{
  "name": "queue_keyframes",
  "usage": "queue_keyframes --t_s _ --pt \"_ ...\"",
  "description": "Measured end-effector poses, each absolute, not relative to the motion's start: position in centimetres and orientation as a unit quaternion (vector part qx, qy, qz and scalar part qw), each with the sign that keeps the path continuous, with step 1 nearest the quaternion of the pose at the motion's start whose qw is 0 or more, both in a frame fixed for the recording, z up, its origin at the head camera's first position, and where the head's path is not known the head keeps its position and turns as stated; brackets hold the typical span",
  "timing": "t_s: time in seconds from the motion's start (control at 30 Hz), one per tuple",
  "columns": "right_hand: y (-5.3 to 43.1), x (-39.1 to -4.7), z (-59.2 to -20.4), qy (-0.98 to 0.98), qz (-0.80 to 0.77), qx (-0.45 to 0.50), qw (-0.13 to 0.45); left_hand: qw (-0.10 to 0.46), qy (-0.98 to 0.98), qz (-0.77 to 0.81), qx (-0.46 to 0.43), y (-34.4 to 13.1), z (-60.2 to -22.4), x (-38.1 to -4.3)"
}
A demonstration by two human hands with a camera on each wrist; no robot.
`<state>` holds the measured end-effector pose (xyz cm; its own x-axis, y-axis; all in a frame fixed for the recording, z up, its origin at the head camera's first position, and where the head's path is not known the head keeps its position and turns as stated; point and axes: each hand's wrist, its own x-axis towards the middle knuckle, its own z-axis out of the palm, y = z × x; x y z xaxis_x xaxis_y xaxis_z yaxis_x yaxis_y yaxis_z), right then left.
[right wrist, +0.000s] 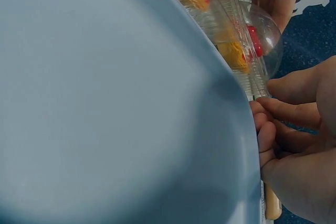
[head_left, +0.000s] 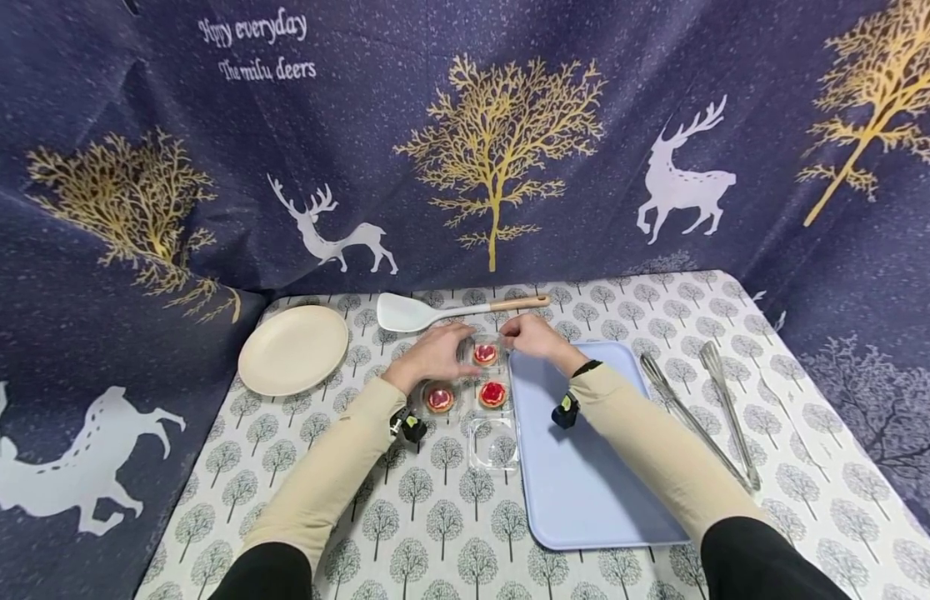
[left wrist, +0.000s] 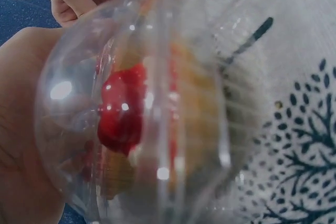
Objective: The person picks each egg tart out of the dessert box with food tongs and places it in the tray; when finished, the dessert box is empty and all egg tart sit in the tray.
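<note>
Head view: left hand [head_left: 433, 354] curls thumb and fingers round the left side of the far clear case [right wrist: 273, 40]; right hand [head_left: 536, 337] pinches its right edge. Hands apart, case between them. Inside it, a red-topped tart [head_left: 485, 355], close to the far left corner of the blue tray [head_left: 585, 492]. Middle tart [head_left: 492, 394] just nearer. White spatula [head_left: 405, 312] beyond, wooden handle pointing right.

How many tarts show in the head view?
3: one tart between left hand and right hand; second tart below it on-screen; third tart left of that. Others could be hidden.
</note>
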<state>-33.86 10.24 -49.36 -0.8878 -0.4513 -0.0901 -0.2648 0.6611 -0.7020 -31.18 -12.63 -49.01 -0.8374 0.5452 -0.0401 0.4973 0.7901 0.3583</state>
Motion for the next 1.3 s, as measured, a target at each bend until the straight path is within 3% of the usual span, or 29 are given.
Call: queue_keyframes --t_s 0.47,0.97,1.3 --pt "9.7 -34.0 -49.5 0.889 -0.409 -0.146 0.143 0.073 0.947 0.183 0.254 -12.1 -48.8 -31.7" --pt "9.8 -34.0 -50.0 0.883 -0.423 -0.181 0.088 0.056 0.946 0.199 0.248 -11.9 -48.7 -32.3" --pt "9.8 -34.4 -49.7 0.885 -0.411 -0.181 0.120 0.044 0.948 0.191 0.251 -11.5 -48.4 -31.8"
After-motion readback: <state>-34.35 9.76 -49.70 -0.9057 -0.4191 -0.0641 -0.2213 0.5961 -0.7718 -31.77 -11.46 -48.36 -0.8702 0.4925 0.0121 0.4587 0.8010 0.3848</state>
